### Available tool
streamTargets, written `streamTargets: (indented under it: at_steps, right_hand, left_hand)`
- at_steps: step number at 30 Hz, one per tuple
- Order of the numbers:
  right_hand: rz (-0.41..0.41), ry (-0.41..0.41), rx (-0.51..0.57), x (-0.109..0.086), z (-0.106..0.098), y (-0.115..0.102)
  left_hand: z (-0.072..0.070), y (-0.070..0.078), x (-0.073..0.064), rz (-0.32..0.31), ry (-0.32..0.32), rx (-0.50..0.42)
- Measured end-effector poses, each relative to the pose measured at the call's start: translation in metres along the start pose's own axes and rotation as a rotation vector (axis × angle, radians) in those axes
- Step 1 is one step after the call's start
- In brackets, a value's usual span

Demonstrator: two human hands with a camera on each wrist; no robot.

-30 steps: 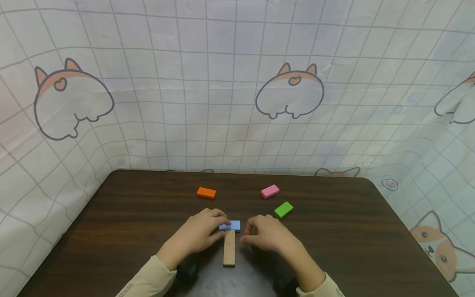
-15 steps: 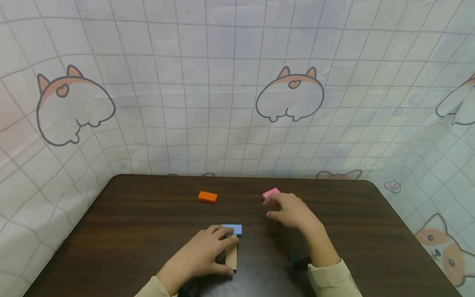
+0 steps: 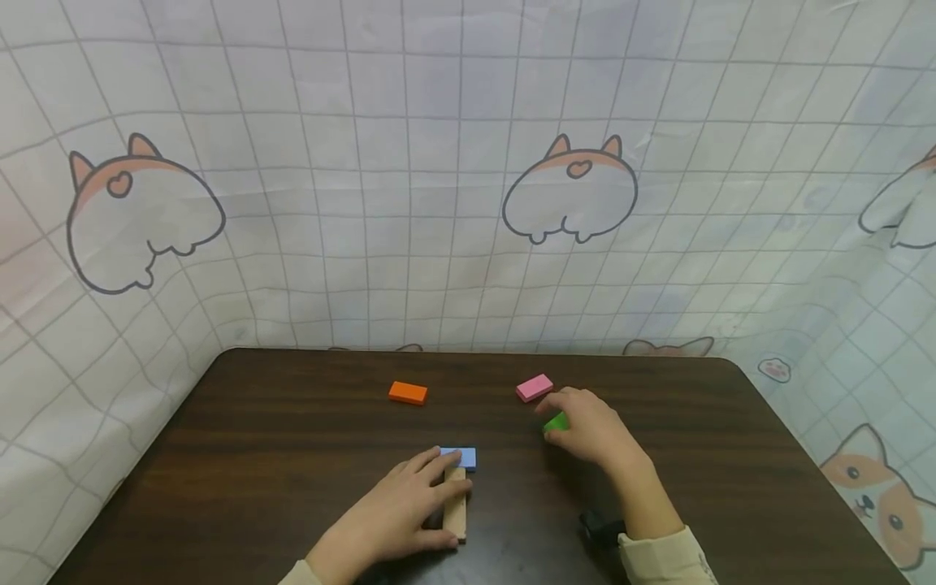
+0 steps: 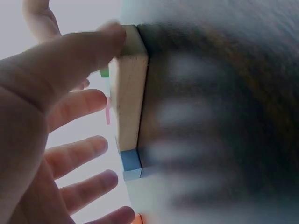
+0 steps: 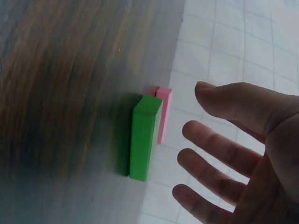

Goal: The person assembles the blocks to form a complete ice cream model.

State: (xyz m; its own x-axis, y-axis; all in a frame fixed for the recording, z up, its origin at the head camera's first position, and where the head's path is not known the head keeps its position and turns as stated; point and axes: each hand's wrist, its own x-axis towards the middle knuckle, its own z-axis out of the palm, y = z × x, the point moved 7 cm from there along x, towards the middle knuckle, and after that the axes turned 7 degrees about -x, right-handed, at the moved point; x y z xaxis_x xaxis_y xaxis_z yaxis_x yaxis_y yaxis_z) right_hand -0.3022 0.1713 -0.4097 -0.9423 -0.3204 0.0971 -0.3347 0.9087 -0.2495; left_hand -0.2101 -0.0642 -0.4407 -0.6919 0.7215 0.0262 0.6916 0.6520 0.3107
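A long plain wooden block lies on the table, its far end against a light blue block set crosswise. My left hand is spread over both, with the thumb touching the wooden block's near end, as the left wrist view shows; its other fingers stay nearly straight. My right hand hovers at a green block, partly hiding it in the head view. In the right wrist view, the thumb and fingers are apart from the green block.
Just beyond the green block lies a pink block. An orange block is farther left, toward the back. The dark wooden table ends at a white grid-patterned cloth.
My right hand has left the blue block's side, reaching right and away, then settling back over the green block. My left hand has spread along the wooden block, thumb moving to its near end.
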Motion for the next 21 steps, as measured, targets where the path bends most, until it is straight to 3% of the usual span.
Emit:
streamTargets:
  at_steps: [12, 21]
  right_hand:
    - [-0.023, 0.003, -0.014, -0.004, -0.002, 0.015]
    - [0.015, -0.020, -0.013, -0.003, 0.002, 0.019]
  left_hand:
    - [0.002, -0.001, 0.000, -0.023, -0.031, -0.004]
    - [0.001, 0.000, 0.002, -0.018, -0.015, 0.000]
